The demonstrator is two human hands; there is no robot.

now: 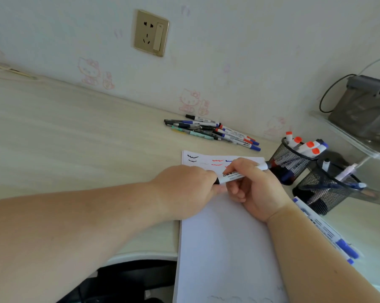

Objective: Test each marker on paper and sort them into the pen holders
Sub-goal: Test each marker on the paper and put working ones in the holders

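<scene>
Hands: right hand [253, 184] grips smooth cylindrical marker [239, 174]; left hand [184, 189] apparently pinches cap end.

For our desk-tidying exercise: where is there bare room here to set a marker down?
Free: the desk left of the marker pile, and the paper's blank lower half. Crowded: around the two mesh holders, where both hands meet.

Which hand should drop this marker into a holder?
Right. The right hand already grips the marker by its barrel and lies nearest the mesh holders; the left hand only pinches its black end, farther away.
</scene>
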